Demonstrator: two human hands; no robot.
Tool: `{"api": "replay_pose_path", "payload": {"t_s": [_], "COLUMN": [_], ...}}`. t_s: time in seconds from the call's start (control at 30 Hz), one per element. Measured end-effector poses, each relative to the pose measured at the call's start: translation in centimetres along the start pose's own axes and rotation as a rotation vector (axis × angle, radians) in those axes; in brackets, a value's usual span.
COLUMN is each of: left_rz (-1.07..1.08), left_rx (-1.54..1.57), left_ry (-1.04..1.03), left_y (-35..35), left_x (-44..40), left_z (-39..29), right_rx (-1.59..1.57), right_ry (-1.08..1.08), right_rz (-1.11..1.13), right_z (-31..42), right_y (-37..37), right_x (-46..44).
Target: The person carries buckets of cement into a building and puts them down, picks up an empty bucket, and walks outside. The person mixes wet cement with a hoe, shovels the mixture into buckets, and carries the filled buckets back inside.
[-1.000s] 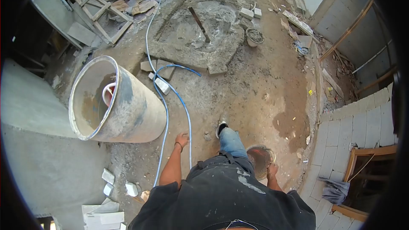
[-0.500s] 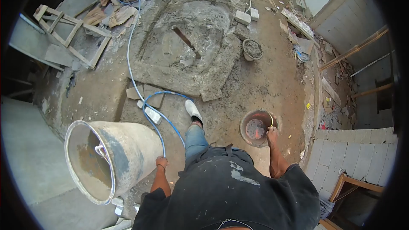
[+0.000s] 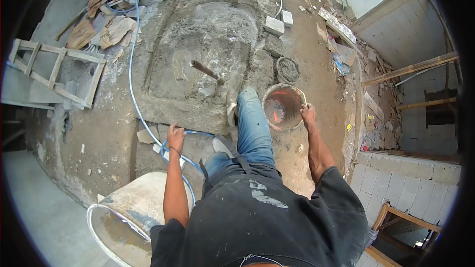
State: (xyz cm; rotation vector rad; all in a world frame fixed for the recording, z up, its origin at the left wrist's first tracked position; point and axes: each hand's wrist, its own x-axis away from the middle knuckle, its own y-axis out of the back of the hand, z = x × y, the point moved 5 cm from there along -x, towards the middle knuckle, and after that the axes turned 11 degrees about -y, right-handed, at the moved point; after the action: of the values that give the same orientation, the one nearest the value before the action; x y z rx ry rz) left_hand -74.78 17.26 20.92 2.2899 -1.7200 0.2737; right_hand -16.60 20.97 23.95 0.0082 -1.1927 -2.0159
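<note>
My right hand (image 3: 308, 113) is closed on the side of a bucket (image 3: 269, 100), where its handle meets the rim. Reddish and grey residue coats the inside of this wide bucket, which is beside my right leg. On the other side, my left hand (image 3: 175, 137) is held out with its fingers loosely apart and nothing visible in them. It overlaps a blue hose (image 3: 198, 133) in view, and I see no grip on it. Below my left forearm a large pale barrel (image 3: 143, 195) lies tilted, its mouth facing left.
A rough cement patch (image 3: 168, 96) with an upright pipe (image 3: 204, 69) is ahead. A smaller bucket of grey mix (image 3: 288, 70) stands near white blocks (image 3: 274, 26). To the left is a wooden frame (image 3: 59, 71); rubble (image 3: 378, 106) lines the right wall.
I have stepped forward, and the bucket has moved forward with my right hand, close to the small bucket. My left hand has swung forward from beside the barrel.
</note>
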Motion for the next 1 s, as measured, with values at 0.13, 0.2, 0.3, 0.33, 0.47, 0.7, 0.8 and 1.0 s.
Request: {"api": "replay_pose_path", "payload": {"t_s": [0.13,0.2,0.3,0.33,0.47,0.7,0.8,1.0], "left_rz": [0.025,0.049,0.065,0.058,0.459,0.878,1.010,1.016], "left_rx": [0.000,-0.069,-0.328,-0.519,-1.190,-1.439,-1.466,-1.364], "left_ry": [-0.025,-0.052,-0.146,-0.223,-0.104,0.557,0.640,0.669], "left_y": [-3.5,-5.1,-9.3,-11.0,-17.7,-21.0,-21.0,-21.1], "left_x": [-6.5,-11.1,-18.4,-21.5,-31.9,-34.8,-35.2,-39.6], "left_z": [-4.3,-6.0,-9.2,-10.7,-7.5,-0.8,0.4,-1.3], "right_rx": [0.011,0.050,0.106,0.103,0.152,0.317,0.228,0.438], "right_ry": [0.029,0.024,0.068,0.119,-0.013,-0.271,-0.327,0.127], "right_rz": [-0.036,-0.029,-0.032,-0.054,0.157,0.460,0.555,-0.025], "right_z": [5.4,8.8,11.6,11.9,12.0,14.2,14.7,26.9], "right_y": [-5.8,-7.9,-12.0,-13.7,-20.6,-23.9,-25.2,-27.1], "right_x": [-4.9,-6.6,-12.0,-14.1,-19.9,-23.6,-24.6,-26.8]}}
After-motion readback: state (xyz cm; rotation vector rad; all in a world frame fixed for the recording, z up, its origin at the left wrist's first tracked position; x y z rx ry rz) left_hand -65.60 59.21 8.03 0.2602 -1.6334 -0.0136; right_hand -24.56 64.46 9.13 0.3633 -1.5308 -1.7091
